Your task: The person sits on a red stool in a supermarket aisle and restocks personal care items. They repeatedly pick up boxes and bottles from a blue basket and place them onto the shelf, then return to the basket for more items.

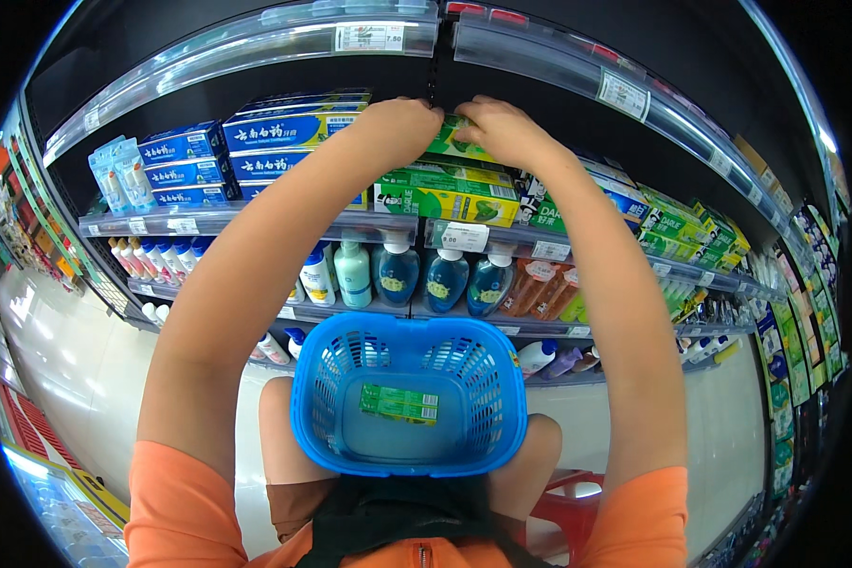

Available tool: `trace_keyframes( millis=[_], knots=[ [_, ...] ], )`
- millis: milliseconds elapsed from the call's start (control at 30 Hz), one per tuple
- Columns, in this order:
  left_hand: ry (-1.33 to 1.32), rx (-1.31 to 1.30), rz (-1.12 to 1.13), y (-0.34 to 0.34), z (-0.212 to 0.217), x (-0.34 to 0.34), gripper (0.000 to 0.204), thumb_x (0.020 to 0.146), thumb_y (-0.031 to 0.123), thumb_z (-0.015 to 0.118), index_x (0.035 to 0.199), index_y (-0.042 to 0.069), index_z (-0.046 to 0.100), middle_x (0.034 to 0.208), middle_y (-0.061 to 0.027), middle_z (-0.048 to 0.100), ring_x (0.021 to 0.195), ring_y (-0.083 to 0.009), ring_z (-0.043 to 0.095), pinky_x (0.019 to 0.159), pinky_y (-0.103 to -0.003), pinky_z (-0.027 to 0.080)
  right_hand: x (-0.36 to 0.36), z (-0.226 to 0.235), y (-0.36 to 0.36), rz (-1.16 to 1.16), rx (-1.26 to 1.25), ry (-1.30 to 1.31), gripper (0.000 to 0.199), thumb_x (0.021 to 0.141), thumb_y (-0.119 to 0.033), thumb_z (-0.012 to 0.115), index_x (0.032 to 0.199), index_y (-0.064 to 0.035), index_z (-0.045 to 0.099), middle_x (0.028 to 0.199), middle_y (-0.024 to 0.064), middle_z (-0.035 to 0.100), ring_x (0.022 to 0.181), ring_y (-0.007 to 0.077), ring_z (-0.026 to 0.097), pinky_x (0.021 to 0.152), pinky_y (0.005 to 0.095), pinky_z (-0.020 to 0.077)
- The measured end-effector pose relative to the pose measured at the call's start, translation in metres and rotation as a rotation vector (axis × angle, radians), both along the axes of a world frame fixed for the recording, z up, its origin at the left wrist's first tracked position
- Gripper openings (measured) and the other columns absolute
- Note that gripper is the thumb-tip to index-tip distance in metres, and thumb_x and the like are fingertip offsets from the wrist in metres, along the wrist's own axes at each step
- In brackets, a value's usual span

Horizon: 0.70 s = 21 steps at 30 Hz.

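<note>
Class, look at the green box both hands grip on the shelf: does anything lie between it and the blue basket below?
Nothing visible does. The green box sits above the blue basket, whose open top faces up with one green box inside.

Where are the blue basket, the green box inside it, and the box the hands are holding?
basket [314,417]: head view, left wall.
green box [399,402]: head view, top face.
held box [452,144]: head view, part showing between hands.

So the store shelf [256,220] has stacked blue toothpaste boxes [284,133] on the left and green ones [445,194] beside them, while the shelf below [464,327] carries a row of bottles [445,279].
</note>
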<state>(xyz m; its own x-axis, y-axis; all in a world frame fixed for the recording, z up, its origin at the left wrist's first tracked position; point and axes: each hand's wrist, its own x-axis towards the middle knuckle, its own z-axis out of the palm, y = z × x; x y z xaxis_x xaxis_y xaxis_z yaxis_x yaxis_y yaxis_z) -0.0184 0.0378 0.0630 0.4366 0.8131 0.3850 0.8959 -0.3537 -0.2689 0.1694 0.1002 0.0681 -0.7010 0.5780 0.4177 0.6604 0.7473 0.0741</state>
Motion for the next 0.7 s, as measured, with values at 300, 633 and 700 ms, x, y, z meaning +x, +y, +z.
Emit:
trace_keyframes(
  millis=[300, 633, 700],
  knots=[
    [0.049, -0.104, 0.012, 0.026, -0.017, -0.001, 0.037, 0.091, 0.004, 0.053, 0.128, 0.002, 0.058, 0.120, -0.0188, 0.065, 0.111, -0.0343, 0.064, 0.094, -0.041, 0.053, -0.002, -0.012, 0.019, -0.042, -0.193, -0.040, 0.045, 0.095, -0.030, 0.058, 0.129, -0.0008, 0.060, 0.121, 0.0181, 0.061, 0.118, 0.0344, 0.057, 0.101, 0.0420, 0.0448],
    [-0.223, 0.234, -0.299, -0.019, -0.032, 0.000, 0.036, 0.087, 0.001, 0.056, 0.123, 0.000, 0.058, 0.119, -0.0197, 0.063, 0.111, -0.0347, 0.063, 0.090, -0.042, 0.054, 0.002, -0.030, -0.043, -0.015, 0.174, 0.279, 0.032, 0.089, -0.021, 0.063, 0.116, -0.0041, 0.064, 0.111, 0.0159, 0.064, 0.104, 0.0332, 0.063, 0.088, 0.0431, 0.0506],
    [-0.441, -0.003, -0.408, -0.068, -0.035, 0.007, 0.043, 0.088, -0.002, 0.057, 0.131, -0.002, 0.055, 0.121, -0.0224, 0.062, 0.112, -0.0381, 0.061, 0.097, -0.044, 0.049, 0.007, -0.054, -0.080, 0.110, 0.250, 0.505, 0.023, 0.084, -0.013, 0.065, 0.106, -0.0052, 0.065, 0.097, 0.0129, 0.065, 0.088, 0.0326, 0.065, 0.073, 0.0427, 0.0528]
  ],
)
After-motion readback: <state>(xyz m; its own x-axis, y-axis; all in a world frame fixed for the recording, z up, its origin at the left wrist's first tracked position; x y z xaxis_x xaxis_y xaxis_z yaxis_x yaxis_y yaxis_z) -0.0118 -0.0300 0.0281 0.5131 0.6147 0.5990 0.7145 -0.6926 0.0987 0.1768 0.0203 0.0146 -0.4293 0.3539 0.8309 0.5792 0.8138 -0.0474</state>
